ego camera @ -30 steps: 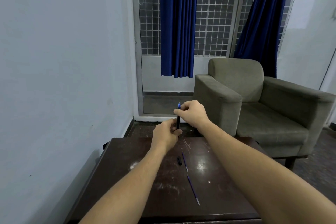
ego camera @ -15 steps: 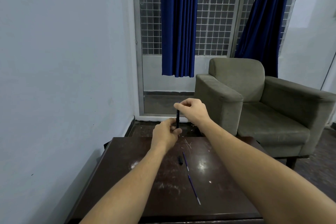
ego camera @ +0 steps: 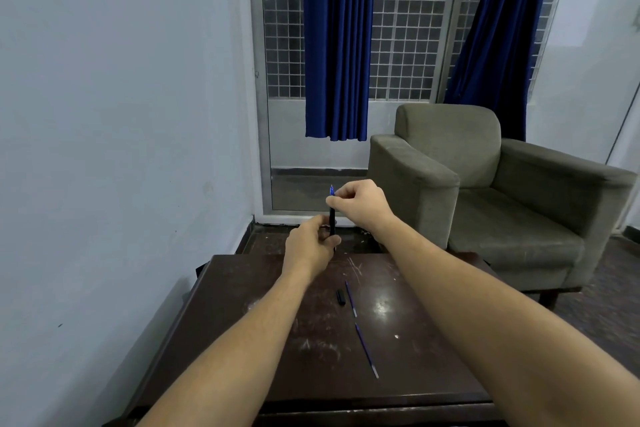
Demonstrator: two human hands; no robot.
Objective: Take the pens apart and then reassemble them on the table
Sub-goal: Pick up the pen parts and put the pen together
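Note:
A black pen barrel stands upright above the far edge of the dark table. My left hand grips its lower end. My right hand pinches its top, where a small blue part sticks out. On the table lie a short black pen piece and two thin blue refills, one beside the black piece and one nearer to me.
A grey-green armchair stands right behind the table on the right. A pale wall runs along the left side. Blue curtains hang over a barred window straight ahead.
My right hand dipped onto the top of the barrel and has now lifted slightly, so the blue part shows above my fingers again. My left hand stays on the barrel.

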